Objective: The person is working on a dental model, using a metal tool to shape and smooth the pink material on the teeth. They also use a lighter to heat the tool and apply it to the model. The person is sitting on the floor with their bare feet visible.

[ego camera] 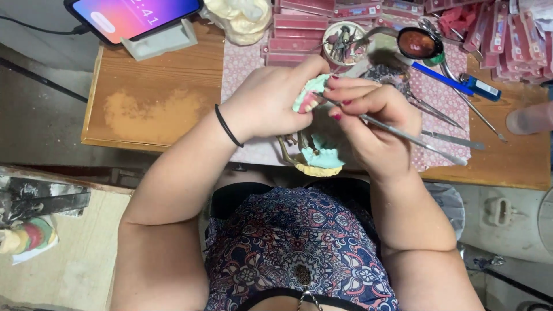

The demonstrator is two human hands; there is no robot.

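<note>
My left hand (pixel 271 101) grips the upper part of a dental model (pixel 322 158), a pale green and cream plaster cast on a brass hinged frame, held over the table's near edge. The upper cast (pixel 311 92) shows pink wax and teeth between my fingers. My right hand (pixel 374 124) holds a thin metal carving tool (pixel 415 138) like a pen, its tip touching the wax at the upper cast. A black band circles my left wrist.
A wooden table (pixel 150 103) carries a patterned cloth (pixel 242 69), a phone on a stand (pixel 135 17), stacked pink boxes (pixel 299 34), a round dish of small tools (pixel 344 43), a dark wax pot (pixel 419 43), metal instruments (pixel 455 138), a blue lighter (pixel 481 87).
</note>
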